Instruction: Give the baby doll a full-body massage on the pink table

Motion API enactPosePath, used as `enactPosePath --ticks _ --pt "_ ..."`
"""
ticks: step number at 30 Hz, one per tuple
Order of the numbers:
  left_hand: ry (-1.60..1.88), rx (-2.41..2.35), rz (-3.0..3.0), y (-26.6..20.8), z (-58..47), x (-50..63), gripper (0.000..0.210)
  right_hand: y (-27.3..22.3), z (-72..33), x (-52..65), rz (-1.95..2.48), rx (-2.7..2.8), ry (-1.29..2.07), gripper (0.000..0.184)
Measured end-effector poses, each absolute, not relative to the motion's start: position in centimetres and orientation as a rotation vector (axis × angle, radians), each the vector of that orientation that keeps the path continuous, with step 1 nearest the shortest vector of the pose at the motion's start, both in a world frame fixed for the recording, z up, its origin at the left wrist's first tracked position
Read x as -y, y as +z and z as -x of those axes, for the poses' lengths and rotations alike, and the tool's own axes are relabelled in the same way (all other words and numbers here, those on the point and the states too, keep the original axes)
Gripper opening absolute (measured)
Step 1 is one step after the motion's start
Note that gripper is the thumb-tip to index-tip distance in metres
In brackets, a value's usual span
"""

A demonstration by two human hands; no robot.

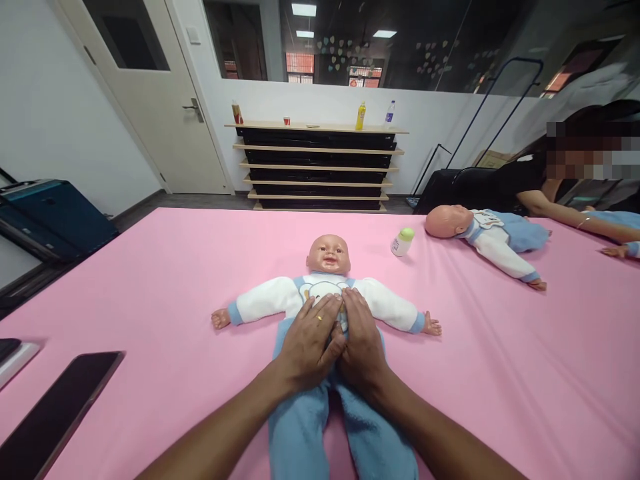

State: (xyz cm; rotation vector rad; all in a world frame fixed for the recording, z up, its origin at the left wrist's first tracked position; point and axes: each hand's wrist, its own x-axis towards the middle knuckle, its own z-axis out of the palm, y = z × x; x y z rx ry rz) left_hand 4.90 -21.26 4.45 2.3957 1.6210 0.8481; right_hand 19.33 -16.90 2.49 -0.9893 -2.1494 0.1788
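A baby doll [327, 256] lies on its back in front of me, head away from me and arms spread wide. It wears a white top with light blue cuffs and blue trousers. My left hand [311, 343], with a ring on one finger, rests flat on the doll's belly and lower chest. Beside it my right hand [361, 340] lies flat as well, fingers stretched toward the doll's head. The thumbs come together between the hands. Both palms are hidden, and part of the printed animal face on the top is covered.
On the pink table cover [175, 280] stands a small white bottle with a green cap [403, 242]. A second doll [493, 233] lies at the right, near a co-worker's arm [560, 208]. A dark phone [60, 413] lies at the near left. Behind is a stacked shelf [320, 150].
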Motion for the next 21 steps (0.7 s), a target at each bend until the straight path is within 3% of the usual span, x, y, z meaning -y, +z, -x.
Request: enactPosePath --ticks 3,10,16,21 --pt "0.886 -1.74 -2.312 4.0 -5.0 21.1 0.059 3.0 -19.3 17.3 0.881 2.128 0.159 0.059" --pt "0.983 -1.91 -2.126 2.9 -4.8 21.2 0.059 4.6 -19.1 17.7 0.698 2.202 0.376 0.033" --pt "1.027 -1.867 -2.164 2.8 -4.7 21.3 0.063 4.9 -18.7 16.9 0.821 2.447 0.35 0.06" --pt "1.021 -1.802 -2.265 3.4 -4.7 21.6 0.063 3.8 -18.8 16.5 1.054 2.421 0.25 0.063"
